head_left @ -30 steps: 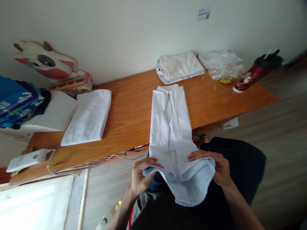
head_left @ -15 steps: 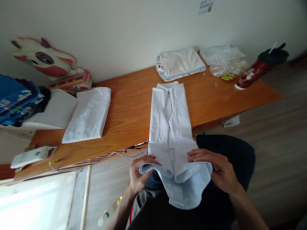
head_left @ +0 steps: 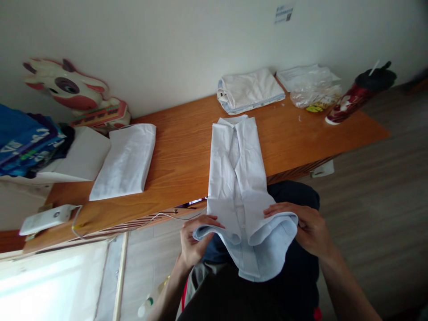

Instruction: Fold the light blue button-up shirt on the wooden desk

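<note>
A light blue-white shirt [head_left: 224,178] lies folded lengthwise, its collar on the wooden tabletop and its lower end hanging over the front edge above my lap. My left hand [head_left: 196,240] grips the left corner of the hem, fingers on top and thumb beneath. At the right corner my right hand [head_left: 309,227] holds the fabric in the same way. Between the hands the pale blue, finely striped hem curves down. Both side panels are turned inward, with a narrow gap along the middle.
On the wooden tabletop [head_left: 180,147] lie a folded white cloth [head_left: 125,160] and a folded cloth stack [head_left: 250,89]. A plastic bag [head_left: 316,93] and red tumbler [head_left: 357,98] stand at right. A cow-shaped toy [head_left: 72,89], white box [head_left: 80,154] and white device [head_left: 50,219] are left.
The right hand has risen slightly with its corner of the shirt, and the hem between the hands hangs a little higher. The leg at right has shifted inward. The view has moved slightly.
</note>
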